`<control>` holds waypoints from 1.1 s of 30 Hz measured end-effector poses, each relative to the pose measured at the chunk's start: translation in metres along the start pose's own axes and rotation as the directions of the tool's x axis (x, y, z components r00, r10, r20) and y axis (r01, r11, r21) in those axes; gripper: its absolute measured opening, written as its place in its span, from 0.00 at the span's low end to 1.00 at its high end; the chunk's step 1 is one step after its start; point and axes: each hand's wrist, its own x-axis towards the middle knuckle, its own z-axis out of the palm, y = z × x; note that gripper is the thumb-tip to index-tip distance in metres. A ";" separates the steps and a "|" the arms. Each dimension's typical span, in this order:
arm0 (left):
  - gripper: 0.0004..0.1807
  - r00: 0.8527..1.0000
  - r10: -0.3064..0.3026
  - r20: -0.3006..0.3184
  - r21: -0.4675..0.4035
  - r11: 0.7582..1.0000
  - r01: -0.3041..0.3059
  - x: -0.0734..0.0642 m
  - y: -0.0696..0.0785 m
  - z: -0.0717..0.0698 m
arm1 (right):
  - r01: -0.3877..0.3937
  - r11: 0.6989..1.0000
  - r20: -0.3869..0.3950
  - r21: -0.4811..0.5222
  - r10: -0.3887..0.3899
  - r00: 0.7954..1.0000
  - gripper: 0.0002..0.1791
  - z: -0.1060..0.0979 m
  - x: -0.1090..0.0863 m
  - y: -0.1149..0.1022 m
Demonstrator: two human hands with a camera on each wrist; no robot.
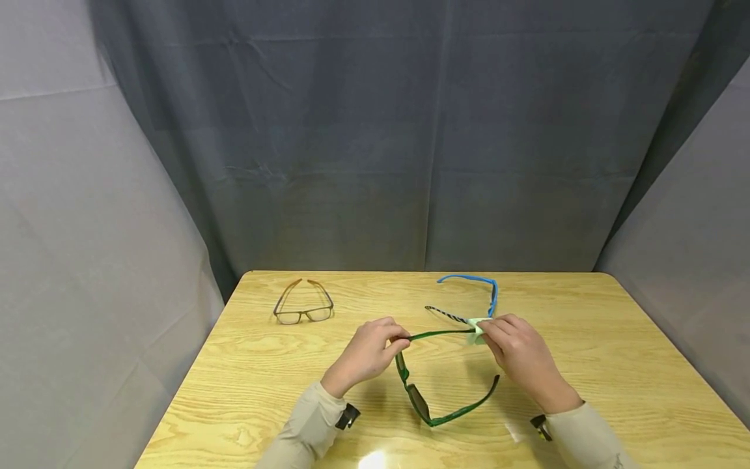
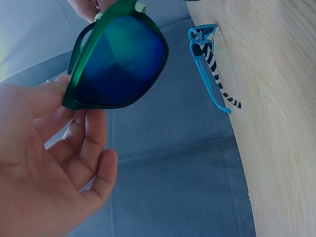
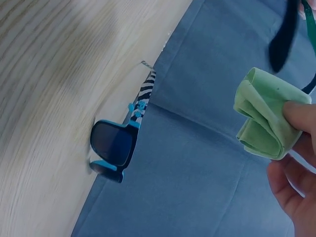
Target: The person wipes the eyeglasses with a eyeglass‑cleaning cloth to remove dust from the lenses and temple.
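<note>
Green-framed sunglasses (image 1: 418, 402) with dark lenses hang above the table, temples unfolded. My left hand (image 1: 372, 348) pinches them at the corner where one temple meets the front. In the left wrist view a blue-green mirrored lens (image 2: 123, 61) faces the camera, beside the thumb and fingers of my left hand (image 2: 59, 143). My right hand (image 1: 521, 352) pinches a folded light green cloth (image 3: 269, 113) round the end of that same temple. The other temple (image 1: 469, 407) points freely toward the right.
Blue sunglasses with a zebra-striped temple (image 1: 448, 314) lie unfolded on the table (image 1: 263, 391) behind my right hand. Eyeglasses with brown temple tips (image 1: 303, 314) stand at the back left. A grey curtain (image 1: 351, 163) hangs behind the table.
</note>
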 end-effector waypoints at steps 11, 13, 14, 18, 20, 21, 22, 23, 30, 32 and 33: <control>0.09 0.997 -0.071 0.005 0.020 0.997 0.071 -0.009 -0.014 -0.009 | -0.051 0.998 0.010 -0.020 0.051 0.999 0.17 -0.010 -0.005 0.007; 0.09 0.996 -0.093 0.008 0.034 0.995 0.093 -0.010 -0.017 -0.009 | -0.044 0.999 0.003 -0.025 0.044 0.999 0.11 -0.010 -0.005 0.007; 0.09 0.995 -0.104 0.008 0.041 0.994 0.103 -0.011 -0.018 -0.010 | -0.042 0.999 0.000 -0.025 0.042 0.999 0.09 -0.011 -0.006 0.007; 0.09 0.991 -0.136 0.008 0.062 0.989 0.135 -0.014 -0.022 -0.012 | -0.045 0.999 0.000 -0.029 0.045 0.999 0.13 -0.010 -0.008 0.008; 0.09 0.989 -0.149 0.009 0.063 0.987 0.149 -0.015 -0.023 -0.013 | -0.055 0.998 0.010 -0.034 0.056 0.998 0.23 -0.010 -0.009 0.009; 0.09 0.988 -0.156 0.009 0.064 0.986 0.155 -0.015 -0.024 -0.013 | -0.060 0.998 0.015 -0.037 0.060 0.998 0.27 -0.010 -0.010 0.010; 0.09 0.987 -0.162 0.010 0.064 0.985 0.161 -0.016 -0.025 -0.013 | -0.061 0.997 0.018 -0.039 0.062 0.998 0.28 -0.010 -0.011 0.010; 0.09 0.986 -0.168 0.011 0.065 0.984 0.167 -0.016 -0.025 -0.013 | -0.063 0.997 0.021 -0.041 0.063 0.998 0.24 -0.010 -0.011 0.011; 0.09 0.980 -0.201 0.006 0.100 0.975 0.200 -0.021 -0.034 -0.012 | -0.079 0.996 0.039 -0.050 0.081 0.996 0.16 -0.011 -0.015 0.011; 0.10 0.976 -0.218 0.009 0.101 0.971 0.216 -0.023 -0.037 -0.012 | -0.084 0.995 0.039 -0.053 0.086 0.996 0.17 -0.011 -0.015 0.011; 0.10 0.974 -0.228 0.008 0.100 0.969 0.226 -0.024 -0.038 -0.013 | -0.087 0.995 0.040 -0.055 0.089 0.995 0.17 -0.011 -0.015 0.011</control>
